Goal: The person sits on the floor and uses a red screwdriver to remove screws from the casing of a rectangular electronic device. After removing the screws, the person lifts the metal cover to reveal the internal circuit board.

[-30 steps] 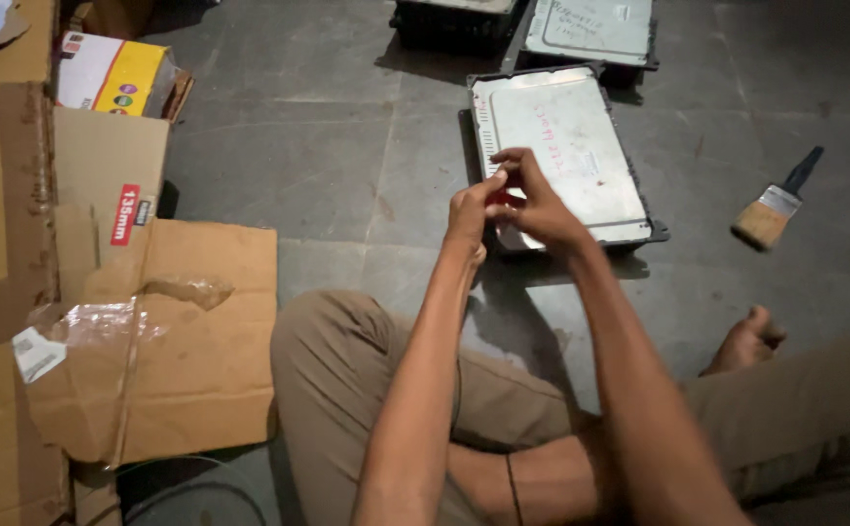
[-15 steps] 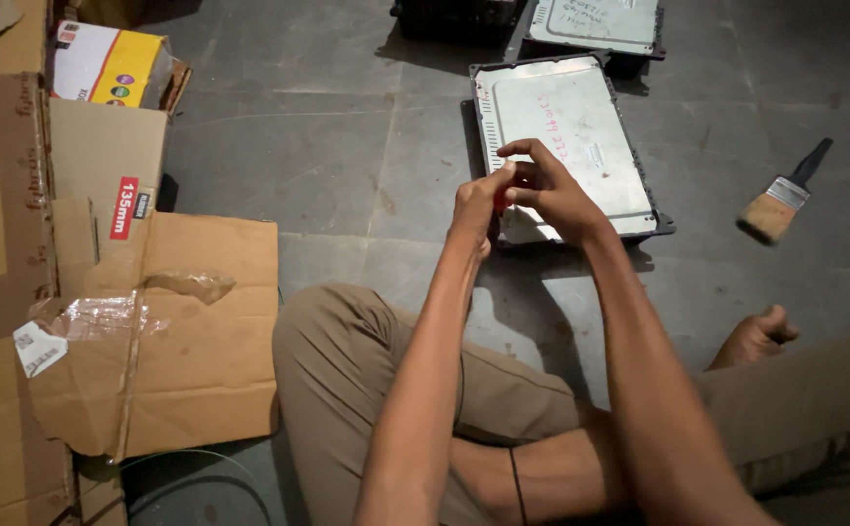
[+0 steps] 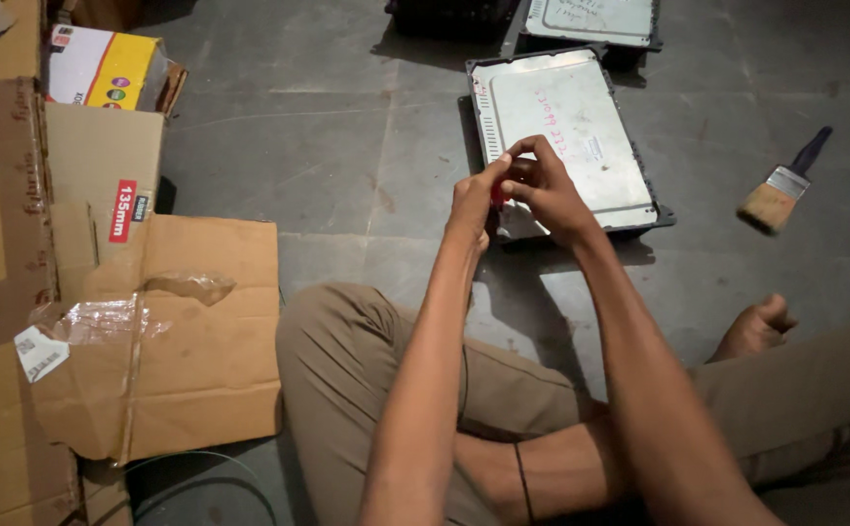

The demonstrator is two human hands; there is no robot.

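My left hand and my right hand meet in front of me, fingers pinched together on a small red object that is mostly hidden between them. Both hands hover over the near left corner of a flat silver metal unit with a black frame, which lies on the grey stone floor. What the red object is cannot be made out. My crossed legs in tan trousers fill the bottom of the view.
A paintbrush lies on the floor to the right. Flattened cardboard with loose tape lies at the left, and a yellow and white box sits at the top left. More flat units lie beyond.
The view has shifted slightly. My hands stay joined over the unit's near corner, with the fingers working on the small red object.
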